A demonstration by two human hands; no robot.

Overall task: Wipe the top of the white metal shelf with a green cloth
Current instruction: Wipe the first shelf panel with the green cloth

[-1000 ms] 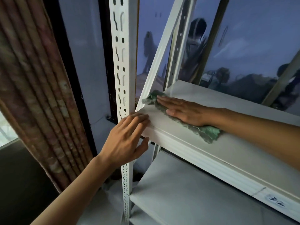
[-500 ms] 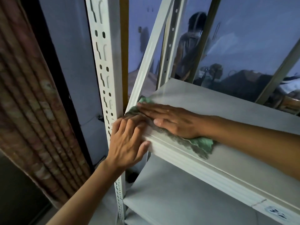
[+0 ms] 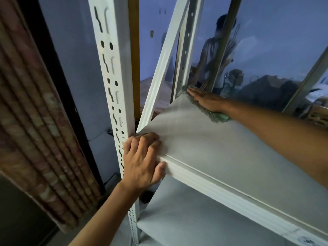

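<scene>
The white metal shelf top (image 3: 204, 139) runs from the near left corner toward the window. My right hand (image 3: 206, 100) lies flat, fingers straight, pressing the green cloth (image 3: 215, 117) onto the far left corner of the shelf top. The cloth shows as a grey-green fringe along the hand and a green patch by the wrist. My left hand (image 3: 142, 160) grips the near left corner of the shelf, fingers curled over the top and thumb against the front edge.
A slotted white upright post (image 3: 111, 73) stands at the near corner, with a diagonal white brace (image 3: 163, 64) behind it. A lower shelf (image 3: 195, 219) lies below. A patterned curtain (image 3: 35, 121) hangs on the left. The window glass (image 3: 266, 50) behind shows reflections.
My right hand slid the cloth away from the near corner to the far left corner of the shelf top. My left hand kept hold of the near corner while the view shifted closer.
</scene>
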